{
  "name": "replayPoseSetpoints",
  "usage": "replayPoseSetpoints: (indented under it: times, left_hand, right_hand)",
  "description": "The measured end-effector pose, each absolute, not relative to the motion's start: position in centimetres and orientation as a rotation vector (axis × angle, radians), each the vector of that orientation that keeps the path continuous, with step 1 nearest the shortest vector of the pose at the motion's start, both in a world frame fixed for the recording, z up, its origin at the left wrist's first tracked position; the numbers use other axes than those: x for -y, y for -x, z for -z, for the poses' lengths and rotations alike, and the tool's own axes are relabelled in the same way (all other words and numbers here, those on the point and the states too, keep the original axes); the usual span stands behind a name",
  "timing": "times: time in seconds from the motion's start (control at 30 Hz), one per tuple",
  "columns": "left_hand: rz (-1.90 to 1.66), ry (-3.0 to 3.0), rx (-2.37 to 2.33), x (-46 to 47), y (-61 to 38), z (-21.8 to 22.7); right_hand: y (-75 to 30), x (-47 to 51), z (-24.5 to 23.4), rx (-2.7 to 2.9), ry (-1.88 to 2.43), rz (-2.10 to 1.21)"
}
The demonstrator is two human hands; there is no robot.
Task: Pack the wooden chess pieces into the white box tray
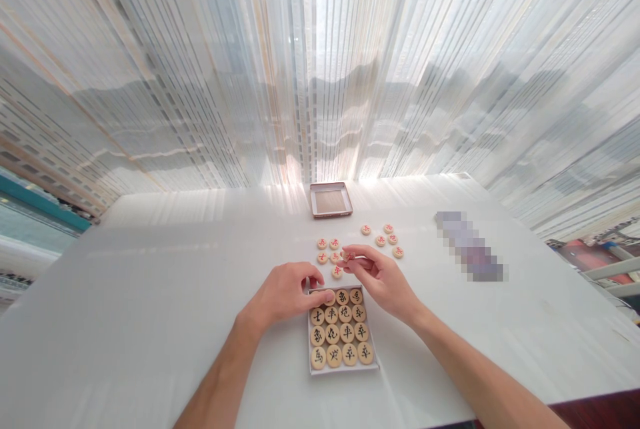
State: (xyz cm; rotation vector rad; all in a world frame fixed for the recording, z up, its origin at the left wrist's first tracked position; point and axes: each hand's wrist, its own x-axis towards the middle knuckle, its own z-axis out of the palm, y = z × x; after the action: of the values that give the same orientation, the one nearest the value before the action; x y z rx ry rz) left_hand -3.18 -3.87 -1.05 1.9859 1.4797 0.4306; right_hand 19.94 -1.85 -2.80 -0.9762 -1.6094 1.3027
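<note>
A shallow white box of xiangqi pieces with black characters stands in front of me, filled in rows. My left hand is at its far left corner: the thumb lies on a piece in the far row, and the curled fingers are just beyond the far edge. Just past the box, my right hand pinches a xiangqi piece between thumb and fingers, its red character partly covered. Several red-marked pieces lie face up on the table around that hand, including a nearby piece and one farther right.
Toward the back of the white table sits an open, shallow box lid with a brown rim. A blurred-out long object lies on the right. Sheer striped curtains hang behind the table's far edge.
</note>
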Motion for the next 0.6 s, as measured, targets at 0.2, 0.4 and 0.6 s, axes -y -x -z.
replayPoseSetpoints:
  times: [0.2,0.4,0.6]
  left_hand:
    - [-0.426,-1.986,-1.486,3.89,3.12,0.97]
    - [-0.432,-1.992,-1.481,3.87,3.06,0.98]
    - [-0.430,-1.988,-1.483,3.89,3.09,0.92]
  right_hand:
    - [-19.84,1.89,2.40,1.567,0.992,-1.351]
    - [-19.97,1.86,2.09,1.593,1.016,-1.323]
    - [-20.02,1.95,1.97,1.610,1.012,-1.284]
